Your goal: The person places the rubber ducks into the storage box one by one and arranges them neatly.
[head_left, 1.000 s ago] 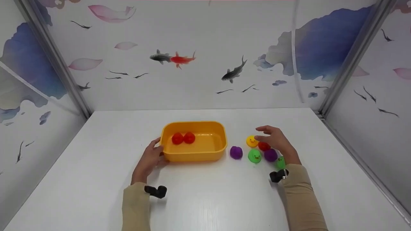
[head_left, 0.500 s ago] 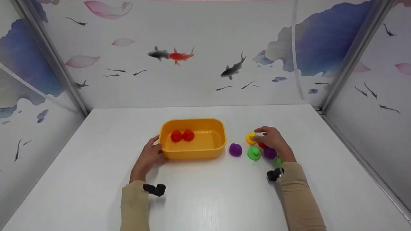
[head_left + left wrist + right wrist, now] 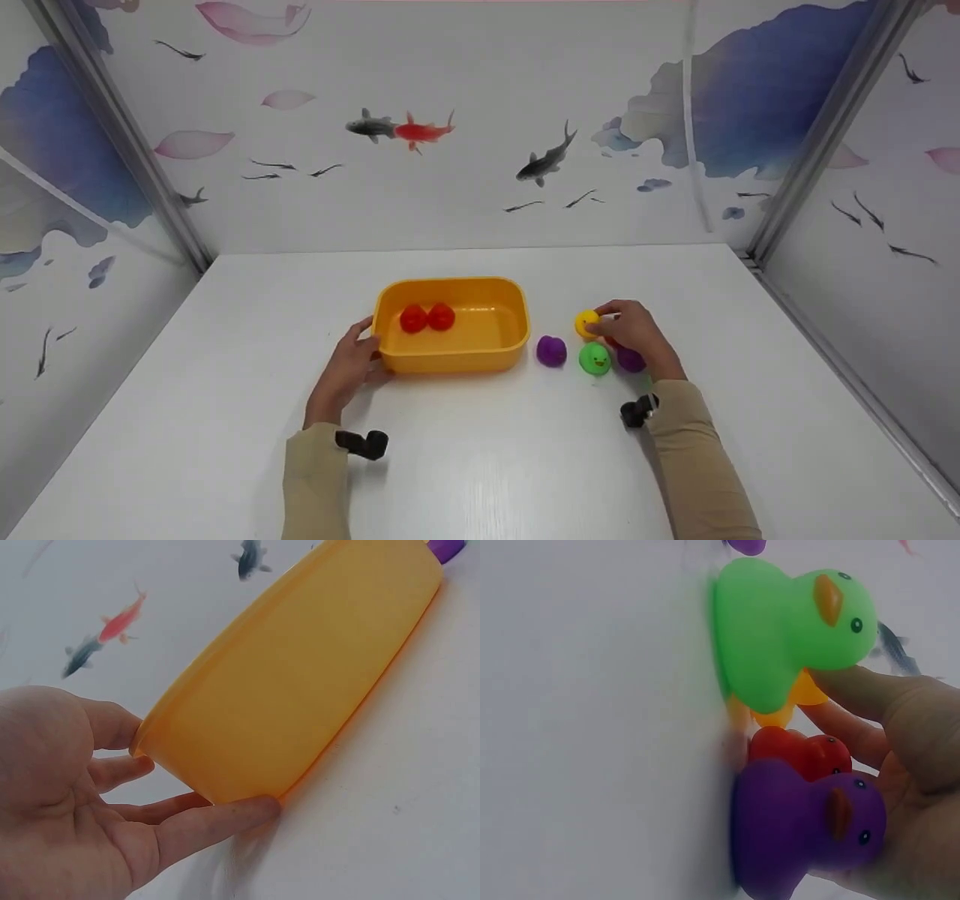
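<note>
Yellow duck [image 3: 584, 324], pinched between thumb and fingers of the right hand [image 3: 637, 335], is at the far side of the loose cluster on the desk [image 3: 480, 457]; whether its base is lifted, I cannot tell; nearest come a green duck [image 3: 595, 359] and, beside it, a purple duck [image 3: 806, 821], with a purple toy [image 3: 551, 351] left of both; a red duck [image 3: 801, 754] beyond shows partly; the yellow duck, next outward, is probably light, soft and slightly slick, hardly fragile, best pinched gently round its body; about level with it, the stiff-looking yellow container [image 3: 453, 363] holds two red toys [image 3: 413, 319], its left end gripped by the left hand [image 3: 345, 373]; farthest stands the wall [image 3: 450, 217] with painted fish [image 3: 545, 160].
</note>
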Demonstrator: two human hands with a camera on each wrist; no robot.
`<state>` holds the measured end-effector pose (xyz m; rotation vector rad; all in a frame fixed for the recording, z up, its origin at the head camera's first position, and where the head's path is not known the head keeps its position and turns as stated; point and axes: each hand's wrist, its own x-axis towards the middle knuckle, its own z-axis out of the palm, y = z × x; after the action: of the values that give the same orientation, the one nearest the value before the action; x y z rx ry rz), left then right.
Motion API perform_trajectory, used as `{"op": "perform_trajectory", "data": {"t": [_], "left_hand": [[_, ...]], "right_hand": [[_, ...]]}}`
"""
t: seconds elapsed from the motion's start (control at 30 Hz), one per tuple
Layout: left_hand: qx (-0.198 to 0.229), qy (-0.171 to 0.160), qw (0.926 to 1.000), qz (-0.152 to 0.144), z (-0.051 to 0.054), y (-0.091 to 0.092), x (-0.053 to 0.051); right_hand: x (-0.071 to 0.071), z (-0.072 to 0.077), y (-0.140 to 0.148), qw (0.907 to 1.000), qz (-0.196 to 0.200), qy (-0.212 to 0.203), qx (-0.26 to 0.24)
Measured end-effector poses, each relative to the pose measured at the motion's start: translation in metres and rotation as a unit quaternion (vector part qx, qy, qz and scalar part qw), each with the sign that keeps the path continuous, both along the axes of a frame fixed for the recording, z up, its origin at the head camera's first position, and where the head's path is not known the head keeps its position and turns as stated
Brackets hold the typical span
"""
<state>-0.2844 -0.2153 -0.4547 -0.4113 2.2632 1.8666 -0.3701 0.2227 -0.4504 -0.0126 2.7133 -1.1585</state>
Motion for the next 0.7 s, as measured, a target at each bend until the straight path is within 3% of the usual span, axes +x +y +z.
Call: {"op": "perform_trajectory", "data": {"t": [0.27,0.7], "left_hand": [[0.003,0.008,0.9999,-0.007,0.001,0.001,0.001],[0.013,0.004,0.9999,-0.002,-0.001,-0.001,0.001]], "right_hand": [[0.001,0.011,-0.003,1.0,-0.006,0.005,-0.004],[0.009,0.045,-0.025,0.996,-0.035,-0.023,-0.079]]}}
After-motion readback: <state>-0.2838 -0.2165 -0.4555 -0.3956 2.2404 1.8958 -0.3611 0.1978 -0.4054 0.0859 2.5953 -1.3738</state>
